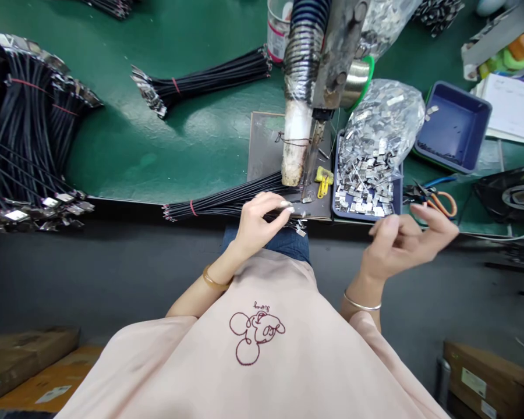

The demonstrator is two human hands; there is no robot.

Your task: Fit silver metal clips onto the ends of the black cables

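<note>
My left hand is at the table's front edge, thumb and forefinger pinched together. Something small and pale shows at their tips, too tiny to name. Beneath and beside that hand lies a bundle of black cables with a red tie, some metal-ended cables sticking out past the fingers. My right hand is raised in front of a blue tray of small metal connectors. Its forefinger is stretched out, the other fingers are bent, and no object shows in it. Slight blur covers this hand.
A soldering iron-like tool and taped hose hang over a dark board. A yellow clip, solder spool, orange-handled pliers and second blue tray are nearby. Cable bundles lie left.
</note>
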